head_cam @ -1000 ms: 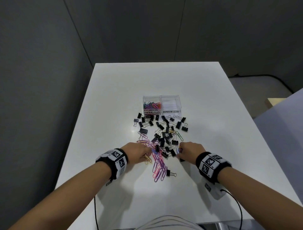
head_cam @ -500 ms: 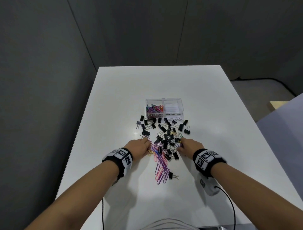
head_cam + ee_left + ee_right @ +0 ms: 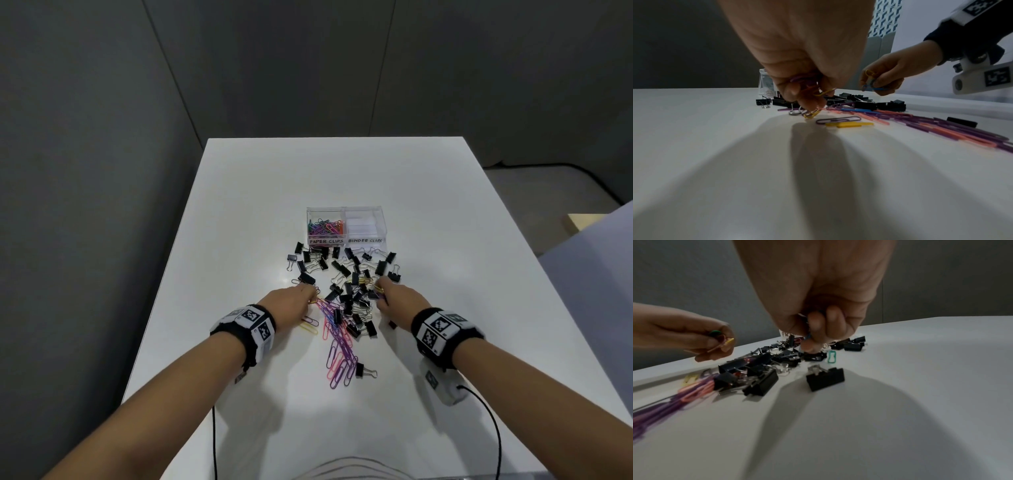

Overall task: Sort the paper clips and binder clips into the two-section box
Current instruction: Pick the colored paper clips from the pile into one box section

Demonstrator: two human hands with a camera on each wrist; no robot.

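A clear two-section box [image 3: 346,226] stands mid-table; its left section, labelled PAPER CLIPS, holds coloured paper clips [image 3: 325,228], and the right section, labelled BINDER CLIPS, looks empty. In front of it lies a mixed heap of black binder clips [image 3: 346,274] and coloured paper clips [image 3: 337,346]. My left hand [image 3: 291,301] is at the heap's left edge and pinches a bunch of paper clips [image 3: 813,91]. My right hand [image 3: 394,301] is at the right edge, its fingers curled round yellow and blue paper clips [image 3: 871,81].
The white table [image 3: 445,240] is bounded by dark walls at the left and back. A lone binder clip [image 3: 364,370] lies nearest me beside the purple paper clips. A green paper clip [image 3: 832,356] lies by my right fingers. Cables [image 3: 493,428] trail from both wrists.
Both hands have moved forward along the heap toward the box, gathering paper clips. The view has tilted so the table sits lower in the frame.
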